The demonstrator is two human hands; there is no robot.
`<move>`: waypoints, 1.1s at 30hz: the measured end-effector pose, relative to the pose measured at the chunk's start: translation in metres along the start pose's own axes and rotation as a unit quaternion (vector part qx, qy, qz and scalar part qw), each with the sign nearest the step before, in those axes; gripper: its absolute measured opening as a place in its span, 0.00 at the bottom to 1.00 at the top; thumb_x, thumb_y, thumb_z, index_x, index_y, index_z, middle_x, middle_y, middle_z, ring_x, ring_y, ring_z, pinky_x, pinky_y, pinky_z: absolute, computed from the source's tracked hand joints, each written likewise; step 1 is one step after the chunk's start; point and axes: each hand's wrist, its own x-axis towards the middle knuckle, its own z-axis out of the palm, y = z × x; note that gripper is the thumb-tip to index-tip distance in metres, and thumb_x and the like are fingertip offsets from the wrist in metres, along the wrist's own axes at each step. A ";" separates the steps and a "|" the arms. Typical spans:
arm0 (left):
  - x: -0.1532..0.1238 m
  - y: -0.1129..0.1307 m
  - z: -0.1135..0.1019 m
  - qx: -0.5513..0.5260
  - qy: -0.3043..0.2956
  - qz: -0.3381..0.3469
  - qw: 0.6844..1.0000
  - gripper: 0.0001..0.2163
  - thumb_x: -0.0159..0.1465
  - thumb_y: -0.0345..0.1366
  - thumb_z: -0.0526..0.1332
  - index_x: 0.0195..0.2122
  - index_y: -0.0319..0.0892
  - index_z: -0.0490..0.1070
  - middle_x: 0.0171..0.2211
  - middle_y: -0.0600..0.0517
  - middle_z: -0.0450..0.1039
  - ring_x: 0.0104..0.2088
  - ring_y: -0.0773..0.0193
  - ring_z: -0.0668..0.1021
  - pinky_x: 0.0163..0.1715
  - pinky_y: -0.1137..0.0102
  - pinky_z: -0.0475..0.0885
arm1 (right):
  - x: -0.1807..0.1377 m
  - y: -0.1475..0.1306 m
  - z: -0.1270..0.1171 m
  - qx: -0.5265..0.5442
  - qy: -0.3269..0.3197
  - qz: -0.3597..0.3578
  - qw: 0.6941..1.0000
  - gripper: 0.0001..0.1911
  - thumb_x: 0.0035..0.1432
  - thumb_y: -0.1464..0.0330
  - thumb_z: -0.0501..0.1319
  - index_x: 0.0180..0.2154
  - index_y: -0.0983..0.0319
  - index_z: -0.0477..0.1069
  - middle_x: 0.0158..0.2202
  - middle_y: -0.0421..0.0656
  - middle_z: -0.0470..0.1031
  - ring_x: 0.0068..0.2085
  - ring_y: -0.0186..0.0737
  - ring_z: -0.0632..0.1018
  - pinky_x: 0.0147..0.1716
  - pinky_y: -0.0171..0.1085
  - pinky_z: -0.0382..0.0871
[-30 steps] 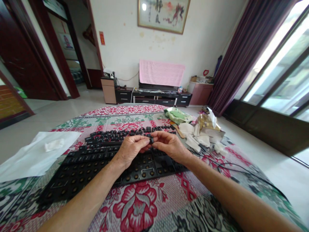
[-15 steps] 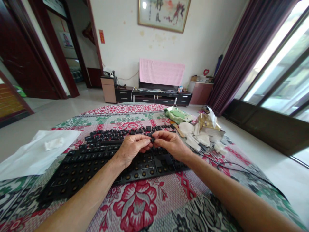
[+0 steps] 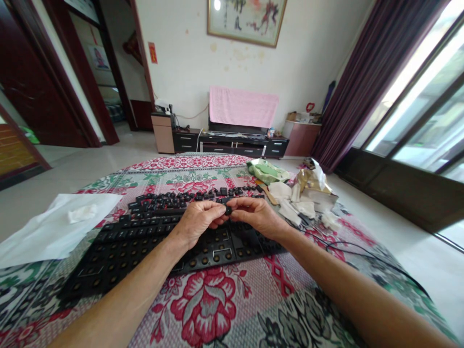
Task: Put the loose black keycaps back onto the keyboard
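Observation:
Between the fingertips of both hands is a small black keycap [image 3: 228, 210]. My left hand [image 3: 203, 215] pinches it from the left, and my right hand [image 3: 253, 213] grips its other side. Both hands are above a black keyboard [image 3: 145, 256], whose upper rows carry keys while many lower positions show bare round key seats. Part of the keyboard is hidden under my hands and left forearm. Behind it lies a spread of loose black keycaps [image 3: 174, 199].
To the left, a white sheet [image 3: 43, 232] bears a folded white tissue [image 3: 82, 213]. On the right are a green packet [image 3: 267, 171], a wooden-handled brush [image 3: 268, 194], crumpled white cloths [image 3: 290, 208] and a gold bag [image 3: 308, 183]. A black cable [image 3: 377, 263] runs over the flowered tablecloth [image 3: 206, 309].
The keycap has turned slightly between my fingertips and shows a little more. Both hands stay in nearly the same place; the keyboard has not moved.

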 end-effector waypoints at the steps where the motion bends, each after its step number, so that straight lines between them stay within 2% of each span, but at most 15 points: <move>1: 0.000 -0.001 0.000 -0.001 0.000 0.002 1.000 0.14 0.51 0.43 0.60 0.31 0.37 0.72 0.28 0.47 0.74 0.27 0.67 0.74 0.26 0.72 0.66 | 0.000 0.000 0.000 -0.011 -0.003 -0.007 1.000 0.13 0.46 0.69 0.61 0.37 0.60 0.70 0.31 0.38 0.72 0.32 0.29 0.72 0.36 0.34 0.66; 6: 0.002 -0.003 0.000 0.003 0.004 0.004 1.000 0.14 0.51 0.43 0.60 0.31 0.37 0.72 0.27 0.47 0.74 0.26 0.67 0.73 0.26 0.73 0.66 | 0.000 0.000 -0.001 -0.106 0.004 -0.070 0.992 0.13 0.47 0.70 0.59 0.38 0.60 0.69 0.32 0.39 0.71 0.33 0.31 0.71 0.34 0.35 0.66; 12: 0.002 -0.002 0.000 0.004 0.008 0.015 1.000 0.11 0.49 0.39 0.61 0.31 0.38 0.72 0.25 0.50 0.73 0.26 0.68 0.73 0.27 0.73 0.66 | -0.002 -0.002 -0.002 -0.255 0.024 -0.120 0.959 0.11 0.49 0.69 0.57 0.38 0.60 0.70 0.32 0.41 0.70 0.32 0.32 0.70 0.32 0.34 0.65; 19: 0.001 -0.001 0.001 0.024 0.004 0.053 0.998 0.10 0.49 0.36 0.61 0.31 0.38 0.72 0.25 0.53 0.71 0.23 0.71 0.70 0.26 0.74 0.64 | -0.003 -0.002 -0.002 -0.297 0.031 -0.140 0.944 0.10 0.50 0.70 0.56 0.38 0.61 0.68 0.31 0.41 0.69 0.31 0.32 0.69 0.31 0.33 0.64; 27: 0.002 0.000 0.002 0.035 -0.001 0.039 0.999 0.09 0.49 0.36 0.61 0.30 0.38 0.72 0.23 0.52 0.72 0.23 0.70 0.71 0.26 0.74 0.65 | -0.005 -0.013 0.002 -0.396 0.029 -0.195 0.897 0.10 0.50 0.69 0.56 0.37 0.59 0.70 0.31 0.42 0.70 0.33 0.34 0.69 0.34 0.36 0.64; 33: 0.002 -0.001 0.002 0.036 0.001 0.033 0.999 0.09 0.49 0.36 0.61 0.30 0.38 0.72 0.25 0.52 0.72 0.25 0.70 0.72 0.27 0.74 0.65 | -0.004 -0.015 -0.001 -0.425 -0.003 -0.213 0.880 0.13 0.53 0.71 0.53 0.40 0.58 0.70 0.34 0.43 0.71 0.37 0.36 0.70 0.37 0.37 0.63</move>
